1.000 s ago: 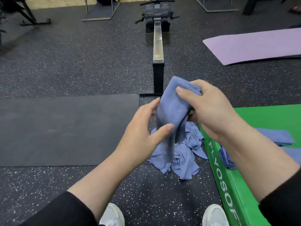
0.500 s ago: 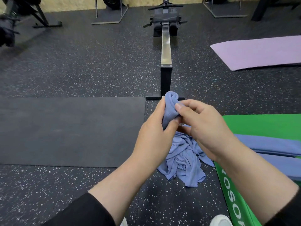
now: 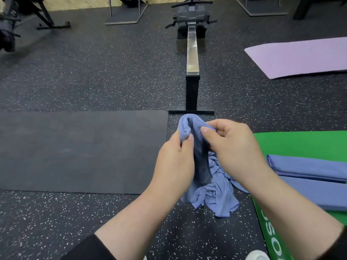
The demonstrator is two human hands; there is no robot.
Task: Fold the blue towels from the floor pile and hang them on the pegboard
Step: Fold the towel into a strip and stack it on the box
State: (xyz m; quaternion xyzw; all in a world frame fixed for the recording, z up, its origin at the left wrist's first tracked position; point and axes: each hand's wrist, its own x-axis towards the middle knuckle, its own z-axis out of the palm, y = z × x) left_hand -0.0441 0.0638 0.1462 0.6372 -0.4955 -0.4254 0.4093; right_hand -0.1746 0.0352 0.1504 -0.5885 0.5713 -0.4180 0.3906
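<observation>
Soft blue microfibre towel (image 3: 195, 145) is up in the air, held between both hands, directly above the crumpled blue floor pile (image 3: 216, 192). Landmark = that pile.

Change over the last second: the towel was hanging long from the right hand with the left only reaching for it; half a second ago both hands closed onto one bunched lump; now they have parted a little and the cloth arches between them, a dark strip hanging down. Camera has dipped too.

Grip: left hand (image 3: 174, 164) has thumb and fingers clamped on the left edge of the towel; right hand (image 3: 234, 147) pinches the right edge between thumb and forefinger.

Read: probably hunting for corners to spread it flat; no fold made yet on this one.

Just right of the pile: green padded vinyl box (image 3: 293, 143) carrying flat folded blue towels (image 3: 309, 169), so some are done. Several remain in the pile.

Beyond the pile: rowing machine's metal rail and black foot (image 3: 192, 72). Left of it: dark rubber mat (image 3: 80, 151). Far right beyond: lilac yoga mat (image 3: 300, 57). Pegboard not in view.
</observation>
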